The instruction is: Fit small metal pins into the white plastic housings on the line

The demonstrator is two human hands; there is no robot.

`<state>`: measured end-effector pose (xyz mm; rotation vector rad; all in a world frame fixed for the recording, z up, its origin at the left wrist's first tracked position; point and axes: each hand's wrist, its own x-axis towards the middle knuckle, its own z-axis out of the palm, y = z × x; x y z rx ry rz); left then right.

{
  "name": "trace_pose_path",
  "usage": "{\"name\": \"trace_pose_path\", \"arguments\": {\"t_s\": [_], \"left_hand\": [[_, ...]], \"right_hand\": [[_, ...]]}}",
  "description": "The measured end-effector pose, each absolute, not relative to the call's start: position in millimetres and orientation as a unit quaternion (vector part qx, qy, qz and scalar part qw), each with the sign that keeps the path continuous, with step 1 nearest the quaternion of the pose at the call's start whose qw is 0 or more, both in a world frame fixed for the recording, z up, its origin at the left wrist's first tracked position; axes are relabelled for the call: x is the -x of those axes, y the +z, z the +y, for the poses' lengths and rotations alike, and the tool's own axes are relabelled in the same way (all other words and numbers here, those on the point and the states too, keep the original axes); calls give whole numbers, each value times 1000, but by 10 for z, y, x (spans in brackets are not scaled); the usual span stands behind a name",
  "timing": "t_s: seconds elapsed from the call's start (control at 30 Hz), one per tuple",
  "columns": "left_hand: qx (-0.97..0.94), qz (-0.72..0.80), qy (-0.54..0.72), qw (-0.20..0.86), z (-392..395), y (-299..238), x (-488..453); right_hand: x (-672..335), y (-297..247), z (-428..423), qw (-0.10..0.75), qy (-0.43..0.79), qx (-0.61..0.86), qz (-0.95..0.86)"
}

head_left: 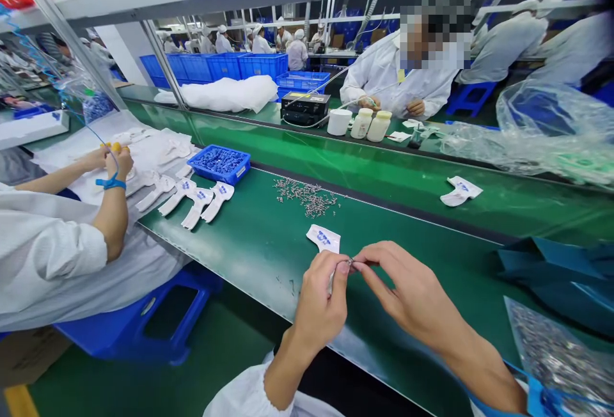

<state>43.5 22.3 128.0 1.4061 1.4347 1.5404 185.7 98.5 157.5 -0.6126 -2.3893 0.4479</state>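
Just above the green table, my left hand (320, 298) is closed in a pinch, with a tiny metal piece (350, 262) at its fingertips. My right hand (415, 289) pinches at the same spot, its thumb and forefinger meeting the left ones. A white curved plastic part (324, 236) with small blue pieces on it shows behind my left fingers. Its lower end is hidden by that hand, so I cannot tell whether the hand grips it. Beyond it lies a loose scatter of small metal pieces (309, 199).
A blue tray (240, 171) of small blue parts stands at left, near several white curved parts (194, 209). A co-worker's hands (118, 160) work further left. Another white part (460, 191) lies on the green strip beyond. A bag of metal pieces (566, 359) is at right.
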Motion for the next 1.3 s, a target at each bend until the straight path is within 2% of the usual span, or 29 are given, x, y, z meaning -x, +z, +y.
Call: {"name": "trace_pose_path", "arguments": {"t_s": [0.3,0.4,0.6,0.77,1.0,1.2,1.23,1.3], "left_hand": [[-370,371,607,598,291,1351,-377],[-334,360,591,640,311,1345,-386],[-431,496,619,430,234,1310,-369],[-462,520,617,367,163,1376,-380],[-482,532,616,324,84,1479,-433],[-560,586,571,134,71,1376,-518],[-547,590,577,141,75,1368,-538],[-488,594,599,225,88,1382,-574]], "right_hand": [[-1870,1642,959,346,56,146,-925],[-1860,1628,962,355,43,138,-924],[-1853,1629,966,364,89,216,-902],[-1844,1656,912,374,107,216,-896],[-1820,1667,844,404,22,176,-897],[-1810,1668,850,388,-36,122,-913],[-1814,1665,852,384,-38,118,-915],[-1829,1654,865,372,-45,113,-920]]}}
